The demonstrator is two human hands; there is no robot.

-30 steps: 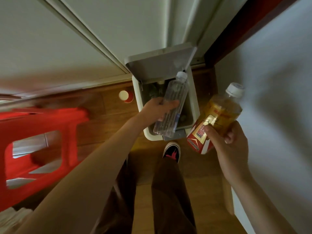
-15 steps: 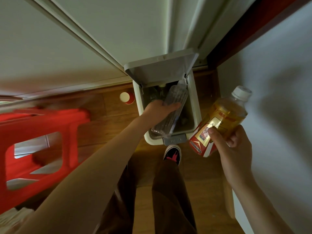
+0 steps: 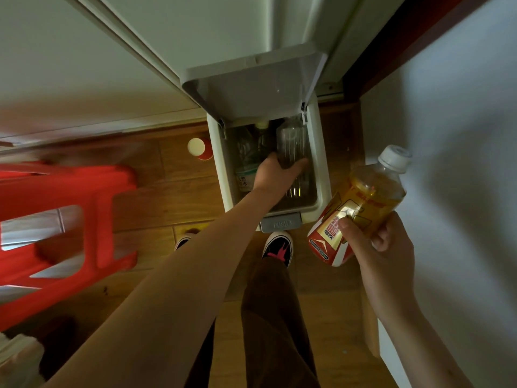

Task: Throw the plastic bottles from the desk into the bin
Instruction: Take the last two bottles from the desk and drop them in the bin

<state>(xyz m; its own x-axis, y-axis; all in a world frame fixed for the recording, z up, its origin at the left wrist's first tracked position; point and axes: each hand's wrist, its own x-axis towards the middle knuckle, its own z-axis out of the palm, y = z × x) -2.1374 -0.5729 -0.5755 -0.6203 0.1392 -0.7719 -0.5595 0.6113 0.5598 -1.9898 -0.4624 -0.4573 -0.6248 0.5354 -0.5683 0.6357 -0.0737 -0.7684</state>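
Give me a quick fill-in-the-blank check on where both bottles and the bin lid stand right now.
1. The left hand holds the clear bottle inside the ____.
2. The bin's lid is ____.
3. The right hand grips the bottle of ____ liquid with a white cap.
4. The red cup stands on the ____ beside the bin.

Missing words: bin; open; yellow; floor

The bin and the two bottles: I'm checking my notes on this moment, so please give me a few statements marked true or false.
1. The bin has its lid open. True.
2. The left hand holds a clear bottle inside the bin. True.
3. The right hand is empty. False: it grips a yellow drink bottle.
4. The yellow drink bottle has no cap. False: a white cap is on.
5. The bin holds other bottles. True.
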